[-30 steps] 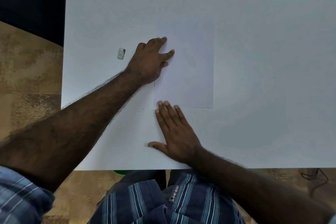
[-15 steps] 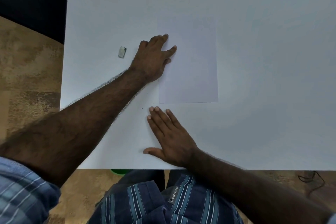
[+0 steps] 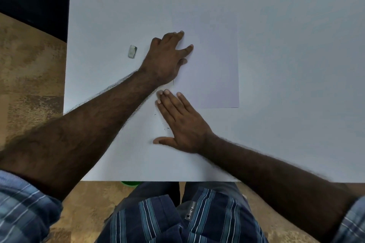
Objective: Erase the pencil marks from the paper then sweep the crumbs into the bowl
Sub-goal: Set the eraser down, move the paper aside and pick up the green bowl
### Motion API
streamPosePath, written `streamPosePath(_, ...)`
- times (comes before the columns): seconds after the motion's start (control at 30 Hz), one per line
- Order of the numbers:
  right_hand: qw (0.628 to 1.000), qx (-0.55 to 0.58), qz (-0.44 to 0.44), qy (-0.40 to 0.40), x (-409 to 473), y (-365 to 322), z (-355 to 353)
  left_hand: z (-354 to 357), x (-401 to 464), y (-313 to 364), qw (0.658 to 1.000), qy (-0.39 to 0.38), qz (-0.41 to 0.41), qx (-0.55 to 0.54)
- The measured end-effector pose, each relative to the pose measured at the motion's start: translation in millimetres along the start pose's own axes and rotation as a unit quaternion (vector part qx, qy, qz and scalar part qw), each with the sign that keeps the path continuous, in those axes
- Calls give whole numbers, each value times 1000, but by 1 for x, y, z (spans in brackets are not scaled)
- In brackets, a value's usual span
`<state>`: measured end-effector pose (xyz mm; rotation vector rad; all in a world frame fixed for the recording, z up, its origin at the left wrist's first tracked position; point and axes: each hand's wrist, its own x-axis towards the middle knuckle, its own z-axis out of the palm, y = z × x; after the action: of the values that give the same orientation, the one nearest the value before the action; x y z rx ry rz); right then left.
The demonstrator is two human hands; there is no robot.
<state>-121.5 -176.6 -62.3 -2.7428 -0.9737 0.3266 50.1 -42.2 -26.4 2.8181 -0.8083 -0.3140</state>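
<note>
A white sheet of paper (image 3: 215,65) lies on the white table (image 3: 296,45); I see no pencil marks on it. My left hand (image 3: 167,57) rests flat on the paper's left edge, fingers spread, holding nothing. My right hand (image 3: 181,122) lies flat on the table, its fingertips over the sheet's near left corner. A few dark eraser crumbs (image 3: 165,126) lie on the table just left of my right hand. A small grey eraser (image 3: 132,51) lies on the table left of my left hand. A green bowl's rim (image 3: 130,183) peeks out below the table's near edge.
The table's left edge runs past the eraser, with brown floor (image 3: 29,85) beyond it. My lap in striped shorts (image 3: 177,219) sits under the near edge. The bowl is mostly hidden by the tabletop.
The paper has slid away from me and slightly right under my left hand. My right hand drew back toward me, then moved forward to the sheet's near left corner, with crumbs showing beside it.
</note>
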Motion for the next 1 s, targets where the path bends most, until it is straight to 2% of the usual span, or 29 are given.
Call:
streamPosePath(0.1, 996, 0, -80, -27, -14, -11, 3, 1, -1, 0, 1000, 7, 0, -4)
streamPosePath(0.2, 991, 1, -130, -11, -19, -14, 4, 3, -4, -2, 1000, 15, 5, -17)
streamPosePath(0.33, 998, 29, -45, 39, -7, -3, -8, 1, -10, -3, 997, 42, -16, -65)
streamPosePath(0.53, 979, 43, 124, 155, -8, 48, -25, 12, -50, -5, 979, 165, -37, -116)
streamPosePath(0.67, 962, 15, 213, 168, -23, 93, -28, 19, -63, 4, 991, 92, 25, -98)
streamPosePath(0.8, 962, -20, 232, 139, -32, 120, -29, 14, -42, 18, 992, 51, 72, -92)
streamPosePath(1.0, 972, -62, 220, 62, -34, 134, -32, 6, -7, 32, 995, -71, 33, -66)
